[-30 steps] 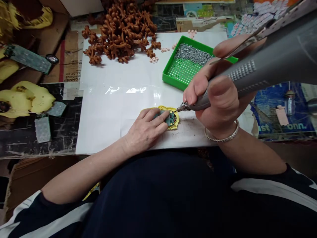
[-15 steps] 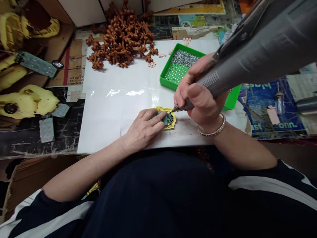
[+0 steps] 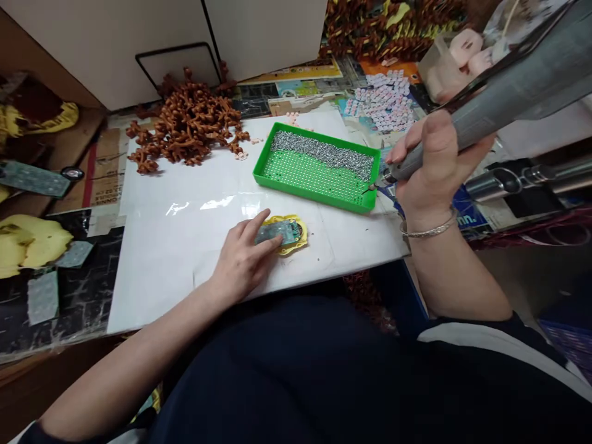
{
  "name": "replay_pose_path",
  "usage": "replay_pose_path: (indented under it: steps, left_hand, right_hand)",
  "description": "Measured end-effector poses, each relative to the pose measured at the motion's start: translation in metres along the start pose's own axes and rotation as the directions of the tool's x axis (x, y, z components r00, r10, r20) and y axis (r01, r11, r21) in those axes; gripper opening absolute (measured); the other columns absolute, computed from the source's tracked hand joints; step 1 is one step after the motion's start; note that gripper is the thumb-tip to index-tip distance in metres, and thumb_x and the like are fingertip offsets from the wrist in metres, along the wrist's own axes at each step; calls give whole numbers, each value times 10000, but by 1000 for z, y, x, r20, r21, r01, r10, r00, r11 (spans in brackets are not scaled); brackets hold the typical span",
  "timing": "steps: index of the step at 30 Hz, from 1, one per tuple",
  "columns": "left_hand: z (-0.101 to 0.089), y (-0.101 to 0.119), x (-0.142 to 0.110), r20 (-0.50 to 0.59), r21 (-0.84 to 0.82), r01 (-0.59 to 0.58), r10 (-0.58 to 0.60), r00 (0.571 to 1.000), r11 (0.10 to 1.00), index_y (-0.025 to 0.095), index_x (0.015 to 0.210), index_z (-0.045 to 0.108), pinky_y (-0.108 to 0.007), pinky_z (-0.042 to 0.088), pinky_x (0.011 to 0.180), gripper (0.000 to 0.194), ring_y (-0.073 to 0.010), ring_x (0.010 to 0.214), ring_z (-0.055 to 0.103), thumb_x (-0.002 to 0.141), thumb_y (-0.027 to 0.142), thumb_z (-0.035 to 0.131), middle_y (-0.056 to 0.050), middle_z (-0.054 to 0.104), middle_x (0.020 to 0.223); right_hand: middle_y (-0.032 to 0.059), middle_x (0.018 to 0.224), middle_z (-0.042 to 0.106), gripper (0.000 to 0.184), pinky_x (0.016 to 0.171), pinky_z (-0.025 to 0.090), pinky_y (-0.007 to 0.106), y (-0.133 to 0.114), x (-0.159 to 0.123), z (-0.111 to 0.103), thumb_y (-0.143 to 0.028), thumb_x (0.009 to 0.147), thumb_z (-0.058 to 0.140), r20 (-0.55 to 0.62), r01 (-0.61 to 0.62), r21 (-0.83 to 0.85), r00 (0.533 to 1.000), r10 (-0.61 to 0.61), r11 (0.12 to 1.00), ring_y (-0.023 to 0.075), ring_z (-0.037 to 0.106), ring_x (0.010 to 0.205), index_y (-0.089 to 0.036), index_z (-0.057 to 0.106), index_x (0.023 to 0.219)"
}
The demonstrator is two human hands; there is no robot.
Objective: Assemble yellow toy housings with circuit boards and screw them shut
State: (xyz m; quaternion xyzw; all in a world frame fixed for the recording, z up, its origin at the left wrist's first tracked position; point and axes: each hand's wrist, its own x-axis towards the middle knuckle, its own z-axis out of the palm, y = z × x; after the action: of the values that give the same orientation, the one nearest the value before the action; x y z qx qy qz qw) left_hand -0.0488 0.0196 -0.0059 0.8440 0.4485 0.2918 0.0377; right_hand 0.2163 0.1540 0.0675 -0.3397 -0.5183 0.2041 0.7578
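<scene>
Two hands show in the head view, both about the green tray (image 3: pixel 319 198). Left of its near side, the left hand (image 3: pixel 241 259) lies with fingers spread, released rather than clenched, its fingertips on the circuit board (image 3: pixel 287 232). That board sits in the yellow shell (image 3: pixel 300 246), just in front of the tray and set back from the near edge of the white sheet (image 3: pixel 160 265). Right of the tray, the right hand (image 3: pixel 435 160) grasps the grey power driver (image 3: pixel 513 92), whose tip is over the tray's near right corner; whether it touches a screw cannot be told.

A wide stretch of sheet runs left of the tray, between the left hand and the brown parts (image 3: pixel 185 126) heaped to the tray's far left. Silver screws (image 3: pixel 324 152) bank along the tray's far side. Pale pieces (image 3: pixel 386 102) spread behind its right end.

The tabletop (image 3: pixel 87 302) is dark and patched, with loose boards (image 3: pixel 43 297) far left of the tray. White panels (image 3: pixel 176 31) stand beyond the heap; a metal cylinder (image 3: pixel 489 185) lies right of the tray.
</scene>
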Motion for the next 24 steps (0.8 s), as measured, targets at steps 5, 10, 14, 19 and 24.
replay_pose_path:
  steps: [5,10,14,19,24]
  left_hand:
    - [21,24,29,-23,49,-38,39,999,998,211,1103,718,-421,506,776,247,-261,966,557,972,237,511,-152,626,1235]
    - [21,26,33,-72,77,-95,101,992,992,192,1067,705,-362,491,747,211,-232,927,548,981,222,515,-115,663,1057]
    - [19,26,33,-61,92,-94,100,993,991,192,1058,702,-358,479,742,201,-237,941,557,983,224,518,-113,668,1052]
    - [19,25,31,-25,80,-93,95,995,993,191,1093,701,-383,476,760,229,-257,984,569,989,236,502,-123,678,1063]
    - [19,23,29,-23,90,-94,97,995,991,220,1151,670,-369,485,765,236,-245,998,593,996,230,493,-98,697,1082]
  right_hand:
    - [-53,685,520,477,428,379,317,22,-7,-13,-682,651,782,79,-63,-61,995,68,996,110,406,439,-395,578,973]
    - [-44,807,596,443,515,435,367,41,-9,-27,-700,761,673,172,-80,-135,980,102,988,151,482,522,-460,527,1104]
    - [-30,860,619,395,547,431,376,50,-9,-31,-736,775,621,149,-75,-209,983,107,975,168,504,574,-422,541,1001]
    - [-21,814,607,493,553,441,393,51,-12,-27,-782,678,665,108,-145,-210,979,171,967,189,508,603,-392,515,938]
    - [-35,789,607,484,619,449,428,45,-6,-25,-763,689,663,143,-151,-180,974,178,972,206,536,646,-434,506,1007]
